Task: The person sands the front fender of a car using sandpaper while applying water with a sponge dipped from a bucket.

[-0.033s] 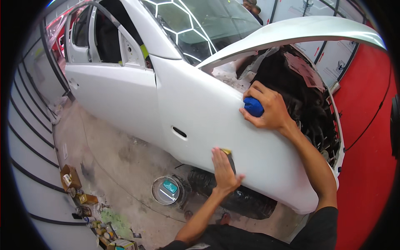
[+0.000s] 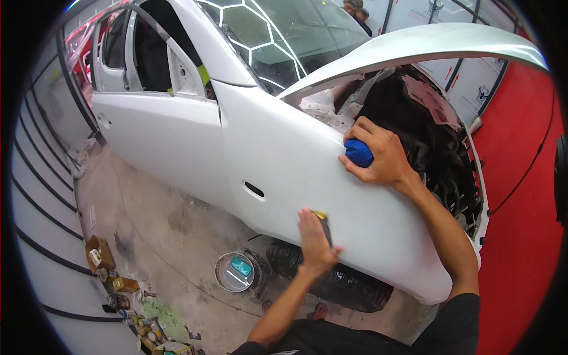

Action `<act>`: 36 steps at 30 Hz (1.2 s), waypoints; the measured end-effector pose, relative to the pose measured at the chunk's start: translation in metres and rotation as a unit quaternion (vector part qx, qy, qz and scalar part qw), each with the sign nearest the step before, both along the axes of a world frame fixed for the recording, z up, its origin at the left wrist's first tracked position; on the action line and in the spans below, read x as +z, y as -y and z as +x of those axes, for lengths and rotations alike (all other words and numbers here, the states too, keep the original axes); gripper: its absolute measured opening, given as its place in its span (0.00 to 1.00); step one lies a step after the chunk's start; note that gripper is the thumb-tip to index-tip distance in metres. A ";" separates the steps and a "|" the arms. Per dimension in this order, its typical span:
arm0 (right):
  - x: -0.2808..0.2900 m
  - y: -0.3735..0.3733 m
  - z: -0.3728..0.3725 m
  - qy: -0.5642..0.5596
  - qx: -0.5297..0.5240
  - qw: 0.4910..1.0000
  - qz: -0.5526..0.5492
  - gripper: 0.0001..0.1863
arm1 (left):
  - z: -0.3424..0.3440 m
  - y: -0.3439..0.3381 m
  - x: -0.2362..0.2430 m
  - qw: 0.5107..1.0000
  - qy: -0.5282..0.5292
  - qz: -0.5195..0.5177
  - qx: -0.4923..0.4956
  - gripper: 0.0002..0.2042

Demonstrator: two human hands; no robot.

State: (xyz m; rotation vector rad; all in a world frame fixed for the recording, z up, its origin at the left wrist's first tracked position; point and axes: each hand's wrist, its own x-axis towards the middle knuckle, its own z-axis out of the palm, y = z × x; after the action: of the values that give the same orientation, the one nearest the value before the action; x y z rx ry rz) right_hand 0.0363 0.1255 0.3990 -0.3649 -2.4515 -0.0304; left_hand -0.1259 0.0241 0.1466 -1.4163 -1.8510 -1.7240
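A white car's front fender fills the middle of the view, with a small dark slot in its side. My left hand lies on the lower fender with its fingers stretched. Under that palm is a folded piece of sandpaper, dark on one face and yellowish on the other; the hand partly hides it. Higher up, at the edge of the engine bay, my right hand is closed around a bunched blue cloth, touching the fender's upper edge.
The hood stands raised over the engine bay. Below the fender, a black-wrapped wheel sits beside a bucket with a teal block-shaped thing in it. Cans and a cardboard box line the left wall. A person is behind the car.
My left hand and the sandpaper have shifted very slightly left and up along the fender. The right hand stays at the fender's upper edge with the blue cloth.
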 end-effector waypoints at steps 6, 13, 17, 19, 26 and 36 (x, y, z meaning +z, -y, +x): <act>0.000 0.000 0.003 0.005 -0.005 1.000 0.008 0.16 | -0.080 -0.019 0.050 0.990 0.114 0.028 0.073 0.48; 0.000 -0.001 0.001 0.008 0.001 1.000 -0.009 0.15 | 0.055 0.028 0.002 0.997 -0.049 -0.018 -0.054 0.52; 0.000 0.000 0.004 0.008 -0.003 1.000 -0.011 0.15 | -0.059 -0.017 0.054 0.995 0.073 0.033 0.068 0.50; -0.001 0.001 0.006 0.014 -0.003 1.000 -0.017 0.15 | -0.059 -0.019 0.060 0.994 0.079 0.033 0.064 0.49; 0.001 -0.002 0.000 0.003 0.005 1.000 -0.013 0.16 | 0.027 0.016 0.009 0.999 -0.025 -0.011 -0.035 0.54; 0.002 0.000 0.001 0.004 -0.002 1.000 -0.007 0.16 | 0.003 0.006 0.009 1.000 -0.005 0.021 0.013 0.53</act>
State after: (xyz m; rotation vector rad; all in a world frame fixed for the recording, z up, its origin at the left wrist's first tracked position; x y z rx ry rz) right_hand 0.0378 0.1253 0.4010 -0.3760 -2.4594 -0.0155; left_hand -0.1231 0.0179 0.1554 -1.3767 -1.8091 -1.7298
